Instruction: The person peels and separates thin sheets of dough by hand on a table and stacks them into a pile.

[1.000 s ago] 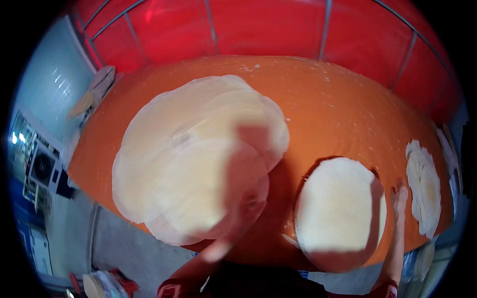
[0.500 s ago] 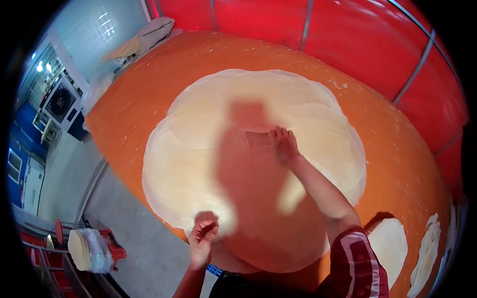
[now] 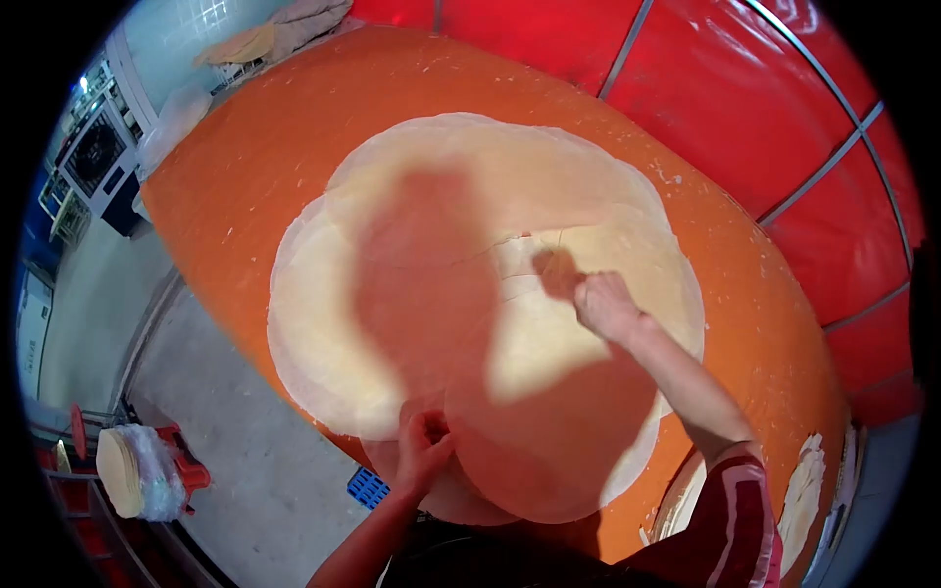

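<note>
Hovering over the sheets (image 3: 578, 367), the right hand (image 3: 606, 306) has its fingers folded in; the left hand (image 3: 423, 448) curls above their near edge. Whether either grips anything, I cannot tell. Behind the right hand, its sleeve (image 3: 735, 514) partly hides a stack (image 3: 683, 502); left of the left hand is a crate (image 3: 367, 487).

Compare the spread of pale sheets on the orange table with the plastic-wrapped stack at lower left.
The spread of sheets is wide and uncovered; the stack is compact and partly wrapped in clear plastic. The spread lies on the orange table; the stack is off it, at a red stool. Both are pale with rounded edges.
</note>
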